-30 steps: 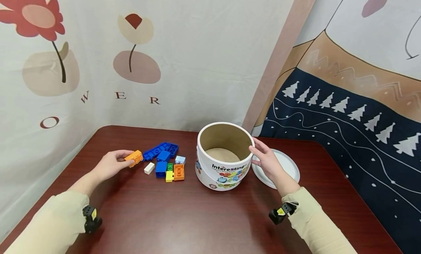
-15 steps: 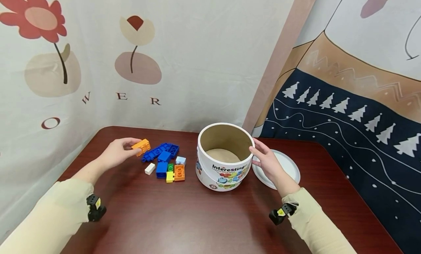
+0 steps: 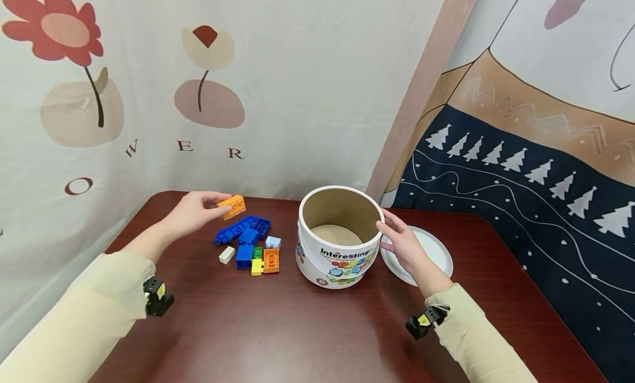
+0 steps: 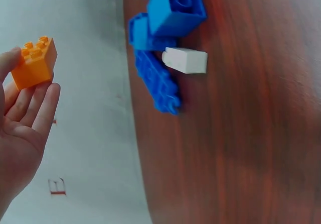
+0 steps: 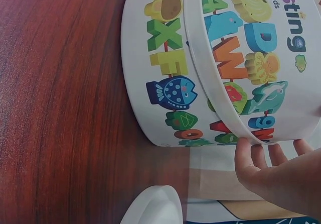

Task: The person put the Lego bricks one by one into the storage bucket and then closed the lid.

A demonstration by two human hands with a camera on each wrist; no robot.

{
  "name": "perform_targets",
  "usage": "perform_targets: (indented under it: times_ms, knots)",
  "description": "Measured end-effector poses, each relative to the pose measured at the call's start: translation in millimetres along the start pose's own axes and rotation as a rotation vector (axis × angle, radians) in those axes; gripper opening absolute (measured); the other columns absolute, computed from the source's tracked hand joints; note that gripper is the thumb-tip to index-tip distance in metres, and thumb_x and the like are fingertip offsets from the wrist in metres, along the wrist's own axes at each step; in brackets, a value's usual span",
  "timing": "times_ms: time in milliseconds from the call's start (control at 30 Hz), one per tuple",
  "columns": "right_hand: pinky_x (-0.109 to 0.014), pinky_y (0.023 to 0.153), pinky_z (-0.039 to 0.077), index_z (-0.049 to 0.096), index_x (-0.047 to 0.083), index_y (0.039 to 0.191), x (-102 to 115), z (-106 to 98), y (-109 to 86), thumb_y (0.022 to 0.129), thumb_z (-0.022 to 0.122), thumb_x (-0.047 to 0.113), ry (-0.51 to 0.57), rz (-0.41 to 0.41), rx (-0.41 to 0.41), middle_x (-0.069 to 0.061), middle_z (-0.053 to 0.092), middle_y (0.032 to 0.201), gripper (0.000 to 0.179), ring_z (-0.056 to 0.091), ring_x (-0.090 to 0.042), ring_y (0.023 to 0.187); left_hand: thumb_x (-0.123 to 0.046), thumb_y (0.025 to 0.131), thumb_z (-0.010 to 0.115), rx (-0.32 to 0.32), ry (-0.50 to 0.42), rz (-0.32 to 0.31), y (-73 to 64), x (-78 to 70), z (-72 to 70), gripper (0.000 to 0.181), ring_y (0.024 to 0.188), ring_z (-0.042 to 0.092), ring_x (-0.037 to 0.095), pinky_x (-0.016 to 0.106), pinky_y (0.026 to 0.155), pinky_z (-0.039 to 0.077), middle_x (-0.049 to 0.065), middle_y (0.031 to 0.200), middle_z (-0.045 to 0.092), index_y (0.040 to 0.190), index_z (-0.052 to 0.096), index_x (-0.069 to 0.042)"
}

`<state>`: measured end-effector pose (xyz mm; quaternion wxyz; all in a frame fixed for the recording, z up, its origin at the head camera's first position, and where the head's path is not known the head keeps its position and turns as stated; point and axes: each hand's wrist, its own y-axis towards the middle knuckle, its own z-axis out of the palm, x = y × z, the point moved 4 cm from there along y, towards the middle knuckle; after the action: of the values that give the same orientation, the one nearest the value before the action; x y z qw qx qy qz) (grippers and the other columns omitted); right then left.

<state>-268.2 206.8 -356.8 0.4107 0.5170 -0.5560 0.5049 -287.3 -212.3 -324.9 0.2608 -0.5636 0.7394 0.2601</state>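
Observation:
My left hand (image 3: 197, 213) pinches an orange toy brick (image 3: 233, 207) between thumb and fingers, above the table and just behind the brick pile. In the left wrist view the brick's studs (image 4: 35, 50) face up. On the table lie a long blue piece (image 3: 235, 230), blue bricks (image 3: 245, 256), a white brick (image 3: 227, 254), a light blue brick (image 3: 273, 242), a green brick (image 3: 257, 253), a yellow brick (image 3: 256, 267) and an orange brick (image 3: 271, 260). My right hand (image 3: 404, 245) holds the right side of a white bucket (image 3: 317, 264), thumb and fingertips against its wall. Its visible floor is bare.
A round white lid (image 3: 436, 253) lies right of the bucket, partly behind my right hand. The dark red table (image 3: 278, 328) meets a flower-printed cloth (image 3: 297, 96) at its back edge. A navy cloth with trees (image 3: 496, 206) hangs at the right.
My left hand has carried the orange brick to the right and upward, from left of the pile to behind it. My right hand and the bucket keep their place.

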Motion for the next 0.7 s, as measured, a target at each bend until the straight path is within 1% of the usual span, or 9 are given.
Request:
perform_targets:
  times_ms: [133,267,367,533,700]
  knots:
    - [-0.054,0.107,0.033,0.028,0.013,0.148,-1.0,-0.2,0.6,0.099,0.046,0.02,0.007,0.002,-0.004,-0.018,0.027,0.151,0.053,0.032,-0.036,0.135,-0.035,0.093,0.055,0.005,-0.011,0.026,6.9,-14.1,1.1,0.05,0.096,0.061,0.029,0.037,0.082,0.054,0.022,0.119,0.061,0.13,0.054,-0.001]
    - [-0.054,0.107,0.034,0.029,0.014,0.147,-1.4,-0.3,1.1,0.099,0.046,0.021,0.008,0.008,-0.013,-0.017,0.028,0.151,0.052,0.033,-0.034,0.135,-0.033,0.094,0.055,0.001,-0.02,0.053,15.0,-28.3,2.4,0.045,0.092,0.063,0.026,0.033,0.08,0.053,0.02,0.117,0.063,0.129,0.056,-0.004]
    - [-0.054,0.107,0.034,0.028,0.014,0.148,-1.3,-0.3,1.1,0.099,0.045,0.02,0.008,0.008,-0.012,-0.017,0.028,0.151,0.052,0.032,-0.034,0.135,-0.033,0.094,0.055,-0.002,-0.036,0.069,20.8,-38.8,3.9,0.044,0.092,0.063,0.025,0.034,0.08,0.052,0.019,0.116,0.064,0.129,0.056,-0.006]
    - [-0.054,0.107,0.034,0.028,0.014,0.148,-1.6,-0.6,0.7,0.099,0.046,0.021,0.014,0.006,-0.012,-0.017,0.027,0.152,0.053,0.032,-0.034,0.136,-0.03,0.094,0.055,-0.001,-0.075,0.092,29.9,-54.7,8.7,0.042,0.093,0.063,0.026,0.039,0.084,0.053,0.018,0.116,0.064,0.129,0.056,-0.007]
    - [-0.054,0.107,0.034,0.028,0.014,0.148,-1.0,-0.4,-0.1,0.098,0.047,0.023,0.019,0.003,-0.01,-0.017,0.027,0.152,0.053,0.031,-0.034,0.136,-0.028,0.094,0.056,-0.002,-0.106,0.119,38.1,-69.8,15.2,0.041,0.1,0.063,0.028,0.04,0.086,0.053,0.018,0.12,0.062,0.128,0.056,-0.006]
